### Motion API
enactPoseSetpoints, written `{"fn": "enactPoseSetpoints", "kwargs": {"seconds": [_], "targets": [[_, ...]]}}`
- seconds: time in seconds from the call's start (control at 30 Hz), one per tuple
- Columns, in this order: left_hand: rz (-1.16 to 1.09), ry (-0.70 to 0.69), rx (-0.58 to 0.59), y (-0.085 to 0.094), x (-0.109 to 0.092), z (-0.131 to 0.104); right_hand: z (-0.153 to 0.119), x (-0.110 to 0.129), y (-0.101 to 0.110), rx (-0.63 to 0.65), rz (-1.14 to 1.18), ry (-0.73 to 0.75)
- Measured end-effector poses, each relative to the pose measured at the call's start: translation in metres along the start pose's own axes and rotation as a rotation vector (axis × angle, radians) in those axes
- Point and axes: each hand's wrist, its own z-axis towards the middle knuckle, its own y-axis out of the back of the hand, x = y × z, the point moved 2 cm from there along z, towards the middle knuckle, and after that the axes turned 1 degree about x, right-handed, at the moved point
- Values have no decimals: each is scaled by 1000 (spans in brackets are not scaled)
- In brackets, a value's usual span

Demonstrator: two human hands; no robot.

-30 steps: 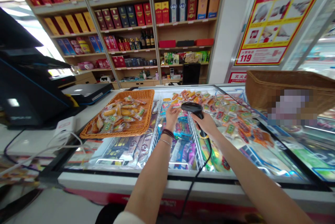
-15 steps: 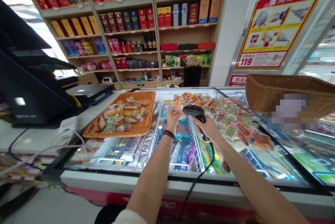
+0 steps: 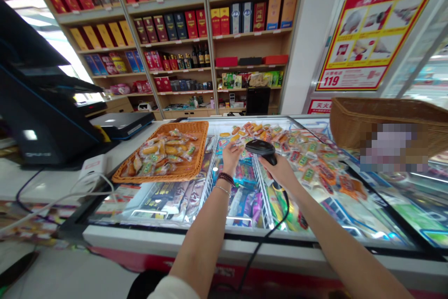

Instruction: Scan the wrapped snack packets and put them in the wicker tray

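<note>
My right hand (image 3: pixel 275 168) is wrapped round the handle of a black barcode scanner (image 3: pixel 262 148), its head pointing left over the glass top of the freezer. A dark cable (image 3: pixel 269 233) runs down from the scanner. My left hand (image 3: pixel 233 155), with a beaded bracelet (image 3: pixel 226 177) at the wrist, is just left of the scanner head. Its fingers are pinched on a small wrapped snack, which the fingers partly hide. Loose wrapped snacks (image 3: pixel 308 149) lie spread on the glass behind and right of my hands. An orange wicker basket (image 3: pixel 201 149) on the left holds more wrapped snacks (image 3: pixel 168 152).
Below the glass are wire baskets (image 3: pixel 261 196) with packaged frozen goods. A brown wicker basket (image 3: pixel 345 119) stands at the right. On the left are a black checkout terminal (image 3: pixel 42 117), a flat scale (image 3: pixel 122 124) and white cables (image 3: pixel 52 203). Shelves of boxes (image 3: pixel 177 26) line the back.
Both hands and the scanner stay in nearly the same place over the freezer. The view has shifted very slightly, and the snack at my left fingers shows less red.
</note>
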Motion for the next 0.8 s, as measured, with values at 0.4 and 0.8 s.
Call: {"fn": "enactPoseSetpoints", "kwargs": {"seconds": [0.4,0.8], "targets": [[363,-320,-156,64,-121,27,62,72,-56,192,524,11],[912,-505,-445,175,-192,18,68,132,-172,348,647,-110]]}}
